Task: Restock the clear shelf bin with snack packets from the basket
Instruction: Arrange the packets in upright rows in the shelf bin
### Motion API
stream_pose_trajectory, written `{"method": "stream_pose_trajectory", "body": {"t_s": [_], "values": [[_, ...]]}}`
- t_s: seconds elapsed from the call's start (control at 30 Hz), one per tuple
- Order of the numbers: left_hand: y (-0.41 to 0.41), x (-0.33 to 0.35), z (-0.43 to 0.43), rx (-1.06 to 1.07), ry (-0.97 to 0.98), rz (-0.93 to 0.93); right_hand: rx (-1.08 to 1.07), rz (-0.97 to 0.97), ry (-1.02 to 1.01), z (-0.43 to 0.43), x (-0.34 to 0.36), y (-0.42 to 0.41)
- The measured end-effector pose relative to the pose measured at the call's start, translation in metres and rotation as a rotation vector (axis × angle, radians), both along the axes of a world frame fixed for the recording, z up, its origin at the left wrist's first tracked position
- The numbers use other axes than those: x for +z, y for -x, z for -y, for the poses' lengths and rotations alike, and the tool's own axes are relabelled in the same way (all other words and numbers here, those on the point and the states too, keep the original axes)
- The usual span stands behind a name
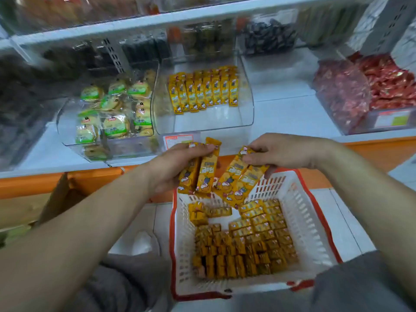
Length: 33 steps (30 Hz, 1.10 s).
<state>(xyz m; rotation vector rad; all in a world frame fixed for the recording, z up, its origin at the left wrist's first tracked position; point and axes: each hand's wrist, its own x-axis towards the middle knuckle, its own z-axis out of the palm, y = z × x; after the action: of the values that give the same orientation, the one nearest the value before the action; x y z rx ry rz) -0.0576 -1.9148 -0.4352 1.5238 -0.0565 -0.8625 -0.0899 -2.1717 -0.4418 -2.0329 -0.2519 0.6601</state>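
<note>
Left hand (177, 170) grips two packets (207, 171), right hand (283, 152) pinches a few more, both over the basket (313, 224). I'd square each bunch, labels forward, then stand them before the row in the clear bin (202, 123).

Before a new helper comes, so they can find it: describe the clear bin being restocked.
On the white shelf above the orange ledge, take the middle clear bin, beyond the basket. Only it holds upright yellow packets, rowed at its back; green-labelled biscuits lie to its left, red packets to its right.
</note>
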Motion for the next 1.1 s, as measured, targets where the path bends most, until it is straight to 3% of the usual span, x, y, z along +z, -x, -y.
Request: {"method": "stream_pose_trajectory", "body": {"t_s": [0.1, 0.23, 0.4, 0.77, 0.9, 1.0, 1.1], "values": [[0.008, 0.012, -0.014, 0.049, 0.043, 0.055, 0.008, 0.069, -0.04, -0.013, 0.013, 0.005], [0.014, 0.014, -0.024, 0.164, 0.036, 0.108, 0.059, 0.015, -0.086, -0.036, 0.025, 0.005], [0.016, 0.012, -0.024, 0.093, -0.074, 0.18, 0.068, -0.029, -0.179, -0.061, 0.024, 0.008], [-0.009, 0.024, -0.022, 0.009, -0.169, 0.375, -0.235, 0.05, -0.278, -0.067, 0.011, 0.0], [-0.021, 0.035, -0.032, 0.119, -0.109, 0.399, -0.452, 0.308, -0.213, -0.068, 0.027, -0.007], [-0.029, 0.046, -0.043, 0.213, -0.076, 0.385, -0.619, 0.401, -0.344, -0.065, 0.042, -0.013], [-0.039, 0.051, -0.051, 0.347, -0.022, 0.367, -0.728, 0.326, -0.546, -0.067, 0.052, -0.019]]}}
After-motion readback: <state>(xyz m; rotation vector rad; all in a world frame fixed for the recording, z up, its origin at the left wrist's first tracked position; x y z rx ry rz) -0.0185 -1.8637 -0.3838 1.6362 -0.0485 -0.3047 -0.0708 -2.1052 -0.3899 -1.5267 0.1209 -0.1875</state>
